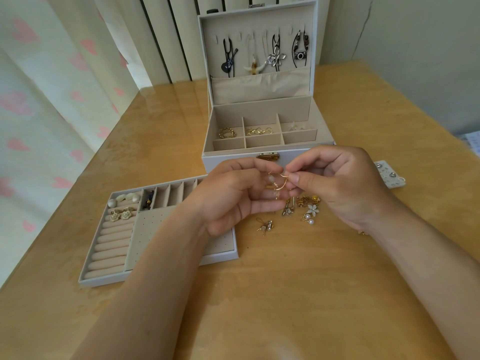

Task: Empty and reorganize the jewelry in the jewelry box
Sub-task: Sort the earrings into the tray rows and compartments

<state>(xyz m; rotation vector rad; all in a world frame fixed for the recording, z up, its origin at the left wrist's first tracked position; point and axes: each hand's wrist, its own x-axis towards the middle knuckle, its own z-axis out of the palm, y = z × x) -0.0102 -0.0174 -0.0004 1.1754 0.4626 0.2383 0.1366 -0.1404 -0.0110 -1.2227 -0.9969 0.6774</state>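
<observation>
Gold hoop earring (pixel 282 183) sat pinched between the fingertips of the left hand (pixel 233 201) and right hand (pixel 337 183) at frame centre, just before the open jewelry box (pixel 233 159), with loose earrings (pixel 307 207) on the wooden table (pixel 298 294) below and a ring tray (pixel 104 278) lower left.

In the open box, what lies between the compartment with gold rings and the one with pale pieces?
The head view shows the middle rear compartment, holding thin gold earrings.

home: heart-print curtain (pixel 39 105), wooden table (pixel 285 294)
</observation>
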